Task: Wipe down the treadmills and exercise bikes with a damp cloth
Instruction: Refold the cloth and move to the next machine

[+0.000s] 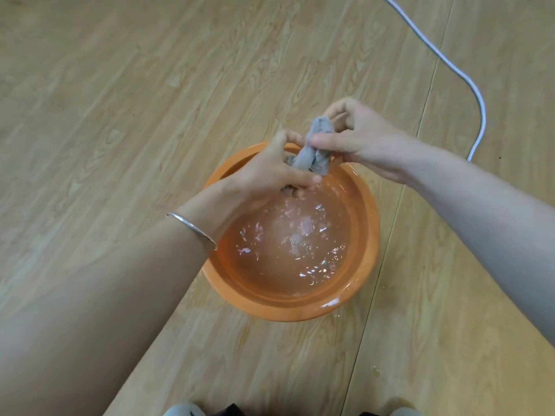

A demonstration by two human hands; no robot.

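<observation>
Both hands clamp the twisted cloth (315, 148) over the basin's (288, 310) far rim: left hand (270, 175) low, right hand (357, 139) high, so wrung water falls in.

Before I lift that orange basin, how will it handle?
Probably heavy for its size: the orange basin holds plenty of water. Likely to slosh if tilted; the surface is rippling. Its glossy wet rim may be slippery.
</observation>
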